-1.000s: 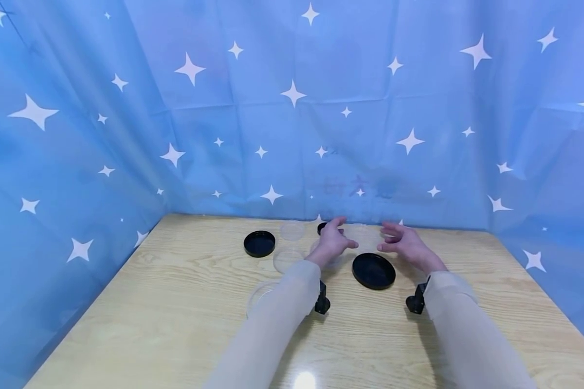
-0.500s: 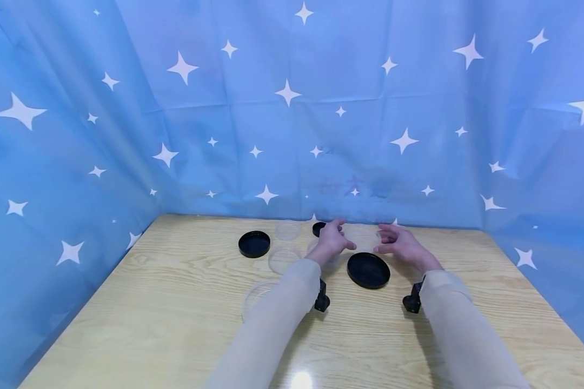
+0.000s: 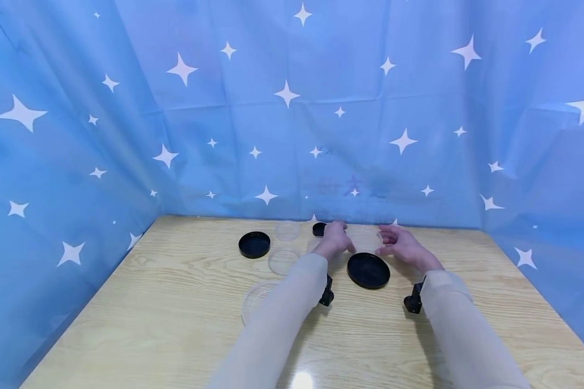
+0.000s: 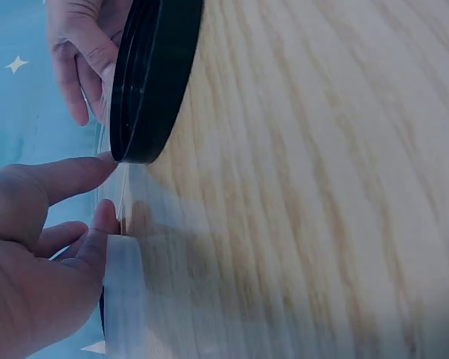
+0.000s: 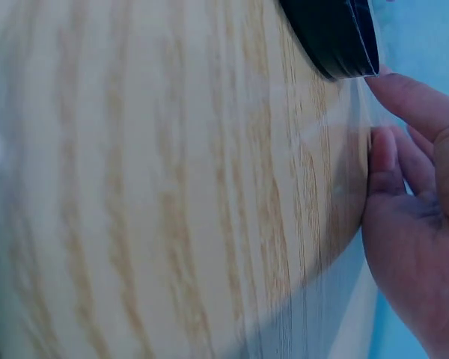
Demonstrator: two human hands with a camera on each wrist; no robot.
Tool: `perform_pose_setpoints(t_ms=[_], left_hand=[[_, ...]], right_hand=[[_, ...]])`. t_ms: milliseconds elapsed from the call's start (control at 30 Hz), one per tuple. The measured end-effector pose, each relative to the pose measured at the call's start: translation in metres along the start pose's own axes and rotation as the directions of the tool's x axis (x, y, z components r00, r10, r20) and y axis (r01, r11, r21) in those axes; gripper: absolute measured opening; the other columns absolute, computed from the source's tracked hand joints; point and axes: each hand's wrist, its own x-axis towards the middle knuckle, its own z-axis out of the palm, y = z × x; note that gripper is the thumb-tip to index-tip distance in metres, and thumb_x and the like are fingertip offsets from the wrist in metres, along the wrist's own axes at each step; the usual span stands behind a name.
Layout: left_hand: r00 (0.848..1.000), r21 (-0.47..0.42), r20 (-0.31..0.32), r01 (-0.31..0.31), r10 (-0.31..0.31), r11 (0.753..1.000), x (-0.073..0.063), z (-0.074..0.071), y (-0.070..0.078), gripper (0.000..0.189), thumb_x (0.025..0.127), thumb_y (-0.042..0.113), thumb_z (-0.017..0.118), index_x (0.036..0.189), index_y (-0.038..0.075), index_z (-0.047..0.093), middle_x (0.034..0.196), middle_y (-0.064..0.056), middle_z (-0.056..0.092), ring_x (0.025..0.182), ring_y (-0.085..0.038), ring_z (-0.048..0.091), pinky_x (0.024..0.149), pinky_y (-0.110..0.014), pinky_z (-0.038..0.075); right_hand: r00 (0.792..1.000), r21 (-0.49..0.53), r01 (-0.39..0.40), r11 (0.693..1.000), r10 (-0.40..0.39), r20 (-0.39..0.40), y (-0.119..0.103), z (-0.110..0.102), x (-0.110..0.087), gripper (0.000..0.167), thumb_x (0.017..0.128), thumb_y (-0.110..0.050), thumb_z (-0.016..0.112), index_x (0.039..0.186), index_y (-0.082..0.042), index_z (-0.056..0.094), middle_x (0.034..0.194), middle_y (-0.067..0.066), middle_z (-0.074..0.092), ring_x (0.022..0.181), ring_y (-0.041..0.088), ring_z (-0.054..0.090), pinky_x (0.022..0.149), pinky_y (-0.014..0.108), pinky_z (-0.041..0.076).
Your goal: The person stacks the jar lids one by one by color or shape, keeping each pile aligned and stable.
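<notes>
Black and glossy, a large shallow round dish sat on the pale wood-grain tabletop. Just behind it we saw a clear, colourless round disc, lying between the person's two hands. The left hand was behind and to the left of the large dish, the right hand behind and to its right. On each hand the thumb stood apart from the loosely bent fingers; we could not tell whether either touched the clear disc. Well to the left of the large dish we noted a medium black round dish, and nearer to it, behind and left, a small black round dish, partly hidden by the left hand. Other clear round pieces lay to its left, one partly covered by a pale beige sleeve. Beyond it all we saw a blue cloth with white four-pointed stars.
</notes>
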Motion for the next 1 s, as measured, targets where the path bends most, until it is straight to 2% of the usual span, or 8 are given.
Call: perform_pose_setpoints(t_ms=[100,267,500,800,1000], left_hand=[[1.0,0.054,-0.004,0.002,-0.002,0.999,0.0,0.001,0.002,0.067,0.076,0.015,0.092,0.137,0.007,0.065,0.131,-0.006,0.064,0.13,-0.024,0.051,0.103,-0.026,0.045],[1.0,0.064,-0.006,0.01,-0.01,0.998,-0.002,0.0,0.003,0.065,0.077,0.015,0.091,0.137,0.007,0.065,0.137,-0.005,0.062,0.133,-0.023,0.049,0.105,-0.026,0.044],[1.0,0.029,-0.012,0.002,-0.002,1.0,-0.001,0.001,0.001,0.066,0.078,0.017,0.091,0.138,0.007,0.065,0.127,-0.005,0.067,0.123,-0.022,0.056,0.097,-0.027,0.05],[0.998,-0.097,-0.056,-0.036,0.031,0.995,-0.002,0.002,-0.009,0.066,0.076,0.016,0.093,0.135,0.006,0.067,0.115,-0.004,0.069,0.117,-0.022,0.057,0.096,-0.029,0.049],[0.996,-0.232,-0.056,-0.077,0.066,0.97,-0.003,0.0,-0.016,0.066,0.077,0.013,0.092,0.137,0.005,0.065,0.122,-0.006,0.069,0.113,-0.023,0.063,0.092,-0.031,0.053]], right_hand=[[1.0,0.005,-0.001,1.0,0.001,0.008,-0.001,0.0,-0.001,0.081,0.092,-0.001,0.074,0.154,0.015,0.024,0.15,0.04,0.037,0.135,0.051,0.041,0.111,0.058,0.036],[1.0,0.006,-0.008,1.0,0.008,0.008,0.002,0.001,0.0,0.082,0.092,-0.002,0.074,0.155,0.013,0.024,0.151,0.039,0.036,0.135,0.05,0.042,0.111,0.056,0.037],[1.0,-0.002,0.0,1.0,0.0,-0.005,0.004,0.0,0.001,0.082,0.093,-0.005,0.075,0.156,0.012,0.025,0.151,0.037,0.038,0.134,0.048,0.044,0.11,0.053,0.039],[1.0,0.024,0.01,1.0,-0.009,-0.029,0.007,0.002,0.001,0.082,0.094,-0.007,0.074,0.156,0.01,0.024,0.154,0.036,0.034,0.135,0.051,0.043,0.111,0.056,0.038],[0.999,0.058,0.01,0.998,-0.007,-0.045,0.006,0.002,0.0,0.082,0.096,-0.01,0.073,0.158,0.008,0.022,0.159,0.033,0.029,0.136,0.05,0.042,0.111,0.057,0.037]])
